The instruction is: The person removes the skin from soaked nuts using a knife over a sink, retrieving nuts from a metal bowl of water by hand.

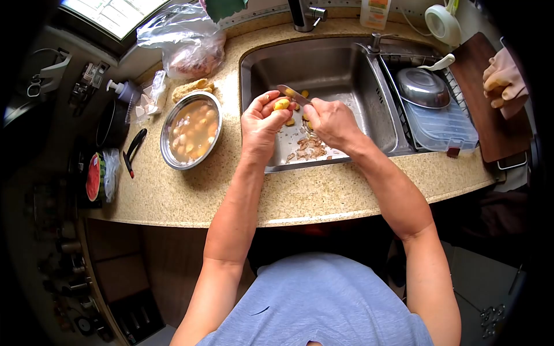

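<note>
Over the sink (pixel 314 57), my left hand (pixel 259 124) pinches a small yellow potato (pixel 281 104) between thumb and fingers. My right hand (pixel 333 122) grips a knife (pixel 294 94), its blade pointing left just past the potato. The knife's handle is hidden in my fist. Brown peelings (pixel 310 149) lie on the sink floor below my hands, near the drain. Several yellow pieces, perhaps peeled potatoes, are in the sink behind the knife, partly hidden. Left of the sink stands a metal bowl (pixel 164 141) of cloudy water with several small round potatoes in it.
A plastic bag (pixel 187 43) sits behind the bowl. A black-handled peeler-like tool (pixel 134 151) and a cut watermelon (pixel 94 176) are at left. The faucet (pixel 306 16) rises behind the sink. At right, a rack holds a metal bowl (pixel 424 86) and clear plastic box (pixel 441 127).
</note>
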Demonstrator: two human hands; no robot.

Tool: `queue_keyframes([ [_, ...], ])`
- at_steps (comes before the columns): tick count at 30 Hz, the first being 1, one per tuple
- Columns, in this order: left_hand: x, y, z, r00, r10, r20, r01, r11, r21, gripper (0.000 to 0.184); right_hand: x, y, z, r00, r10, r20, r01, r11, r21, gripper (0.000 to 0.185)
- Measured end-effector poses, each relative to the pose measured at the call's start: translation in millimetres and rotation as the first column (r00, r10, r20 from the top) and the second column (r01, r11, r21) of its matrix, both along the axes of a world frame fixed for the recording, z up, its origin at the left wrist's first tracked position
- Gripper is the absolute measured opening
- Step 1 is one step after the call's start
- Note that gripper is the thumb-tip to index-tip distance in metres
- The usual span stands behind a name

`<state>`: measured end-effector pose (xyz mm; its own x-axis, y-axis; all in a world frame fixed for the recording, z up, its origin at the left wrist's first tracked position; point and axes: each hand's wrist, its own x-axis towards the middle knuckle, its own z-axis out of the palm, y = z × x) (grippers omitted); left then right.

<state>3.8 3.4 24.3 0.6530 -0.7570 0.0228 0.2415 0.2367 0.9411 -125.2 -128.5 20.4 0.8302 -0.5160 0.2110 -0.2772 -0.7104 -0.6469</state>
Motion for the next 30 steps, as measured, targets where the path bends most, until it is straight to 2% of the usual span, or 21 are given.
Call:
queue_keyframes([
  [2,-1.2,0.5,2.9,0.998,0.023,-0.063,-0.024,1.000,-0.012,0.046,-0.6,0.8,0.4,0.996,-0.060,-0.063,0.060,0.998,0.007,0.033],
  [3,0.7,-0.1,-0.2,0.998,0.023,-0.062,-0.024,1.000,-0.014,0.046,-1.5,3.8,2.3,1.000,-0.005,0.019,0.005,1.000,0.011,0.033],
  [4,3.5,-1.3,-5.1,0.998,0.044,0.044,-0.044,0.999,-0.001,0.046,-0.7,4.8,4.3,0.993,0.056,0.099,-0.057,0.998,0.009,0.034],
  [5,4.9,-1.2,-10.3,0.987,0.062,0.150,-0.065,0.998,0.015,0.045,-0.3,5.4,4.3,0.993,0.061,0.096,-0.062,0.998,0.008,0.034],
  [8,0.0,-2.4,-5.0,0.986,0.077,0.151,-0.083,0.996,0.038,0.043,-2.1,3.9,3.0,0.994,0.107,0.011,-0.106,0.994,-0.035,0.033],
  [11,-1.2,-2.1,-5.2,0.990,0.072,0.124,-0.076,0.997,0.026,0.042,-1.9,1.6,4.3,0.999,0.017,-0.035,-0.017,1.000,0.005,0.033],
  [13,1.0,-2.8,-6.6,0.992,0.069,0.106,-0.071,0.997,0.016,0.042,-2.0,4.8,8.4,0.993,0.080,0.085,-0.090,0.989,0.114,0.033],
  [17,0.6,-1.8,-7.1,0.982,0.040,0.187,-0.050,0.998,0.049,0.047,1.1,1.7,0.1,1.000,0.018,-0.001,-0.018,0.997,0.076,0.034],
  [18,-0.6,-2.2,-6.3,0.975,0.039,0.219,-0.055,0.996,0.068,0.049,3.4,0.1,3.1,0.999,-0.014,0.052,0.005,0.987,0.162,0.034],
  [20,-3.0,-4.0,-7.1,0.964,0.000,0.267,-0.026,0.995,0.093,0.051,1.5,2.5,9.3,0.985,-0.051,0.164,-0.019,0.915,0.403,0.034],
  [21,-5.9,-5.2,-7.0,0.949,-0.029,0.313,-0.008,0.993,0.117,0.053,3.0,3.7,8.0,0.986,-0.056,0.159,-0.012,0.916,0.401,0.034],
  [22,-9.9,-6.6,-7.5,0.947,-0.057,0.316,0.022,0.993,0.112,0.053,4.3,3.9,3.6,0.979,-0.053,0.195,-0.047,0.877,0.478,0.035],
  [23,-12.8,-8.3,-7.8,0.948,-0.061,0.311,0.028,0.994,0.110,0.053,4.6,2.5,-0.8,0.971,-0.054,0.232,-0.085,0.830,0.551,0.036],
  [25,-17.6,-9.7,-5.1,0.958,-0.114,0.264,0.094,0.992,0.086,0.053,3.2,-3.6,-1.9,0.976,-0.052,0.209,-0.080,0.812,0.578,0.032],
  [26,-20.3,-10.2,-3.4,0.967,-0.096,0.235,0.096,0.995,0.011,0.052,2.4,-6.6,-1.5,0.971,-0.041,0.237,-0.143,0.694,0.706,0.030],
  [27,-18.8,-10.2,-5.6,0.968,-0.093,0.233,0.093,0.996,0.010,0.052,2.6,-7.6,-0.1,0.963,-0.033,0.267,-0.205,0.551,0.809,0.027],
  [29,-11.4,-8.1,-11.6,0.978,-0.087,0.189,0.089,0.996,0.001,0.049,4.7,-5.7,-1.1,0.948,-0.054,0.313,-0.242,0.514,0.823,0.022],
  [30,-8.5,-5.2,-10.3,0.979,-0.154,0.136,0.153,0.988,0.023,0.044,4.4,-5.1,1.1,0.942,-0.077,0.326,-0.253,0.475,0.843,0.021],
])
